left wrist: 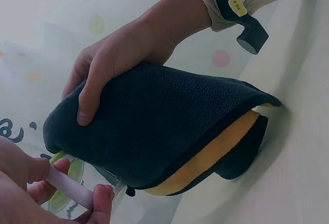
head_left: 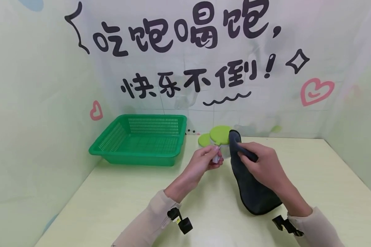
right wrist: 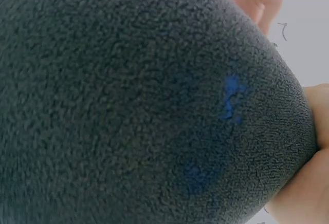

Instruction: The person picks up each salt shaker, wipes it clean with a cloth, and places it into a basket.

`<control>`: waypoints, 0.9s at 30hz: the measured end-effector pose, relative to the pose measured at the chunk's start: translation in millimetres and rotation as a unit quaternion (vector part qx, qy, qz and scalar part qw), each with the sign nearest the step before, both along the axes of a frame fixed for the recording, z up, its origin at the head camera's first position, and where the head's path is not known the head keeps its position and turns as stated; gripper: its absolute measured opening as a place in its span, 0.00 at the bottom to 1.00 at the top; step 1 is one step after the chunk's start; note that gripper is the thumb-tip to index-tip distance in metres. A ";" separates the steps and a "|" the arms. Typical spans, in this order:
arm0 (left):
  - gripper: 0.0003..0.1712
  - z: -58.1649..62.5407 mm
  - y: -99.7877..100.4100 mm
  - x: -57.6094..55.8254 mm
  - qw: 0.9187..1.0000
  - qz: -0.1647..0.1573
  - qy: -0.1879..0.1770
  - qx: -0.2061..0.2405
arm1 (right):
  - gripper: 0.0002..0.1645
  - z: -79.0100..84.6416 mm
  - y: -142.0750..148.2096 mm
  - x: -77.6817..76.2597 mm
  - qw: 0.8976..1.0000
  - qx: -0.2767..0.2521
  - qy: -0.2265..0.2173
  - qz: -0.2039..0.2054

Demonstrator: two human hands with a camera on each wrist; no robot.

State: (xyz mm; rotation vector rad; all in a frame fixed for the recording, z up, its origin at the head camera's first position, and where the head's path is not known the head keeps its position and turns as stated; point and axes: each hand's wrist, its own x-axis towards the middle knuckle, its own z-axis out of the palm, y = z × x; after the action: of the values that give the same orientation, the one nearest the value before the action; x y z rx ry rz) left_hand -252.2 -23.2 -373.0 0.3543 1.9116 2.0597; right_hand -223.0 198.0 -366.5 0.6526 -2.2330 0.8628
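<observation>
In the head view my left hand [head_left: 204, 158] pinches a small white object [head_left: 215, 159] in front of my body. The left wrist view shows it as a short white handle [left wrist: 72, 187] between the fingers, its far end near the cloth looking bristly. My right hand [head_left: 262, 165] grips a dark grey towel [head_left: 250, 192] by its upper part, and the rest hangs down towards the table. An orange underside [left wrist: 205, 154] shows at the fold in the left wrist view. The towel fills most of the right wrist view, with blue stains [right wrist: 232, 95] on it.
A green plastic basket [head_left: 142, 159] stands at the back left of the pale table [head_left: 185, 219]. Behind my hands are two round light-green lids [head_left: 220, 133], with clear container walls partly visible below. A printed curtain [head_left: 179, 92] hangs along the back.
</observation>
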 end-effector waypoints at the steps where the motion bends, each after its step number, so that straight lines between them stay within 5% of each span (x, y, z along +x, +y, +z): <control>1: 0.20 -0.2 -0.1 0.1 1.000 -0.003 0.002 0.000 | 0.20 -1.5 -1.9 -0.6 1.000 0.002 -0.001 0.002; 15: 0.19 2.1 -1.6 1.8 1.000 -0.003 0.016 0.002 | 0.15 -20.4 -17.6 -4.6 0.992 0.052 -0.113 0.022; 27: 0.19 2.1 -0.6 0.7 1.000 -0.005 0.013 -0.005 | 0.16 -18.0 -17.8 -4.7 0.999 0.030 -0.034 0.007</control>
State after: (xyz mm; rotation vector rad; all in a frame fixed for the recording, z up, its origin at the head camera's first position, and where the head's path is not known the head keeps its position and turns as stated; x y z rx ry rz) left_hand -251.5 -23.9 -370.9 0.3900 1.9314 2.0476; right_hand -227.7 180.2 -384.5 0.6775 -2.3262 0.8403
